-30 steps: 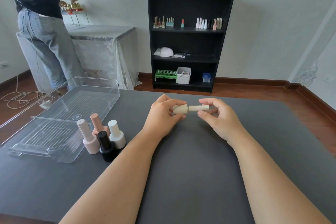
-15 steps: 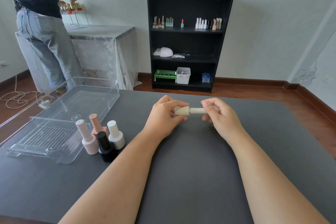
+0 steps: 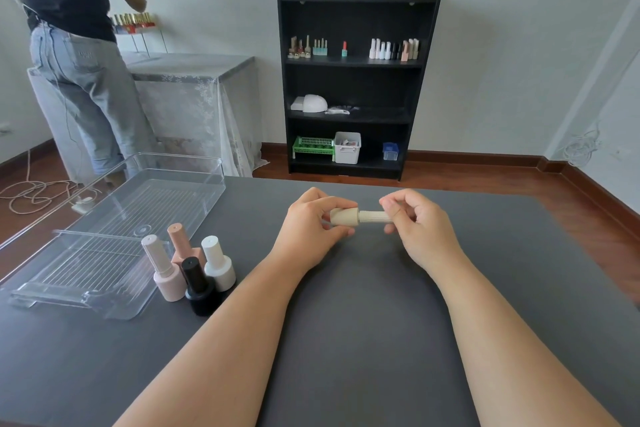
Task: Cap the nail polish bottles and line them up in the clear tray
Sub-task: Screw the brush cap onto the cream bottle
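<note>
A beige nail polish bottle [image 3: 344, 217] lies sideways in the air above the middle of the grey table. My left hand [image 3: 311, 229] grips its body. My right hand [image 3: 415, 229] pinches its ribbed beige cap [image 3: 373, 217], which sits on the bottle's neck. Left of my arms stand several capped bottles close together: a pale pink one [image 3: 165, 270], a peach one [image 3: 181, 243], a black one [image 3: 198, 284] and a white one [image 3: 217, 265]. The clear tray [image 3: 114, 239] lies just behind them with nothing in it.
The grey table [image 3: 363, 315] ends at the far side near a wooden floor. A black shelf unit [image 3: 353, 87] with more bottles stands at the wall. A person in jeans [image 3: 79, 73] stands at a covered side table far left. Cables lie on the floor.
My right hand's fingers have closed and shifted along the cap, turning it on the bottle. The bottle stays between my hands. The standing bottles and tray have not moved.
</note>
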Demonstrator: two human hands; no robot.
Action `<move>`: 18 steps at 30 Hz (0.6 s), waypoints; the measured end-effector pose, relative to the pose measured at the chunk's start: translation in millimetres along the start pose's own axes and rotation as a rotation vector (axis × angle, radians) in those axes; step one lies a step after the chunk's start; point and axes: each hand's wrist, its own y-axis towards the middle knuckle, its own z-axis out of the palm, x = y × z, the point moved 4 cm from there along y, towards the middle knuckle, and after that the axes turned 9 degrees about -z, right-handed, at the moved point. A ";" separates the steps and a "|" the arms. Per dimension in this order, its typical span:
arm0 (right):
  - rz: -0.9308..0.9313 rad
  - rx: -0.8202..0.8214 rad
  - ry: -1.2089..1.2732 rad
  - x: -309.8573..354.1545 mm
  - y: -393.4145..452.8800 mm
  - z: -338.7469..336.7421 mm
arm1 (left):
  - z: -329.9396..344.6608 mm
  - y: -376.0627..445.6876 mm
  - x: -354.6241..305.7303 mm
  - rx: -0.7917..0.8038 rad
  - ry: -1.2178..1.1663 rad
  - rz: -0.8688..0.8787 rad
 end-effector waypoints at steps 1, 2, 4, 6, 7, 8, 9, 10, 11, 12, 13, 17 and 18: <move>0.015 0.003 0.009 -0.5 -0.4 -0.2 | -0.1 0.0 -0.1 -0.004 0.005 -0.001; 0.024 0.006 0.030 -0.9 -0.3 -0.3 | -0.3 0.3 0.0 -0.008 0.008 -0.003; 0.017 0.024 0.070 -0.1 -0.2 -0.9 | -1.0 0.5 0.6 -0.017 0.008 -0.007; -0.008 0.082 0.031 1.5 -1.2 0.6 | -1.6 0.3 0.5 -0.018 0.005 -0.011; -0.021 0.104 0.000 1.7 -2.0 1.7 | -1.7 0.1 0.4 -0.016 0.003 -0.015; -0.032 0.109 -0.024 1.5 -2.4 2.6 | -1.7 0.0 0.2 -0.015 0.002 -0.018; -0.029 0.106 -0.029 1.9 -2.6 3.4 | -1.8 -0.3 0.1 -0.012 0.003 -0.020; -0.020 0.102 -0.029 1.4 -2.7 3.8 | -1.6 -0.5 -0.2 -0.010 0.005 -0.021; -0.007 0.098 -0.025 0.5 -2.3 4.1 | -1.5 -0.7 -0.6 -0.009 0.008 -0.020; 0.003 0.101 -0.026 -0.2 -1.6 4.5 | -1.4 -0.6 -0.7 -0.009 0.011 -0.019; 0.014 0.109 -0.033 -0.8 -1.2 4.6 | -1.3 -0.4 -0.7 -0.008 0.014 -0.021; 0.054 0.128 -0.041 -0.9 -2.0 4.4 | -1.4 0.0 -1.3 -0.011 0.036 -0.020; 0.059 0.130 -0.039 -0.5 -2.4 4.0 | -1.2 -0.2 -1.4 -0.010 0.035 -0.017</move>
